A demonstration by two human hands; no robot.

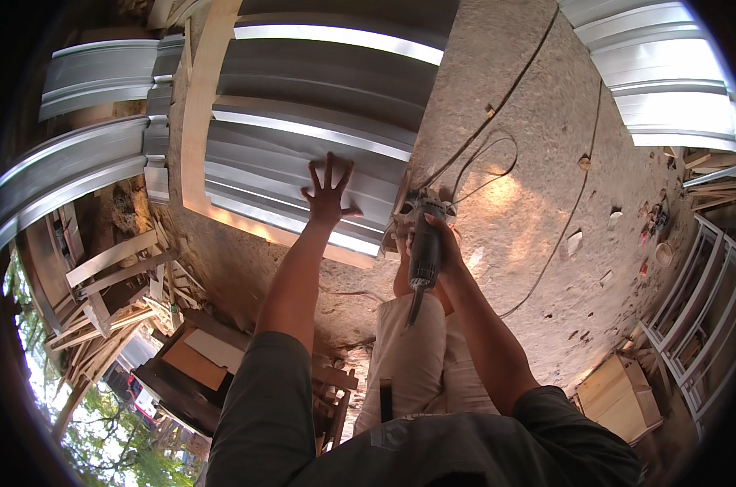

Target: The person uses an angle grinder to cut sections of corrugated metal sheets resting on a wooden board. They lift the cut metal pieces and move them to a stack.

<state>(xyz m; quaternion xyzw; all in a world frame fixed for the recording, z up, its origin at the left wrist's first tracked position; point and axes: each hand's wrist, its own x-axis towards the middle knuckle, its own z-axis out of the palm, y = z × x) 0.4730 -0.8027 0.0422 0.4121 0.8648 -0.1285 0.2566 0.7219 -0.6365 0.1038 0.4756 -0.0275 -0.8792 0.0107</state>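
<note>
A large ribbed metal sheet point(319, 81) lies in front of me, over pale wooden boards. My left hand point(327, 201) rests flat on its near part, fingers spread. Beside the sheet's near right corner, my right hand point(447, 242) is wrapped round the dark body of an angle grinder point(424, 258). The grinder's head is at the sheet's right edge, and its cord end points back toward my legs. Its disc is hard to make out, and I cannot tell whether it touches the metal.
A dark cable point(506, 93) runs over the rough ground, looping near the grinder. More ribbed sheets lie to the left point(76, 174) and far right point(664, 69). Scrap wood point(116, 260) is piled at left. At right are a white metal frame point(692, 300) and a wooden box point(619, 398).
</note>
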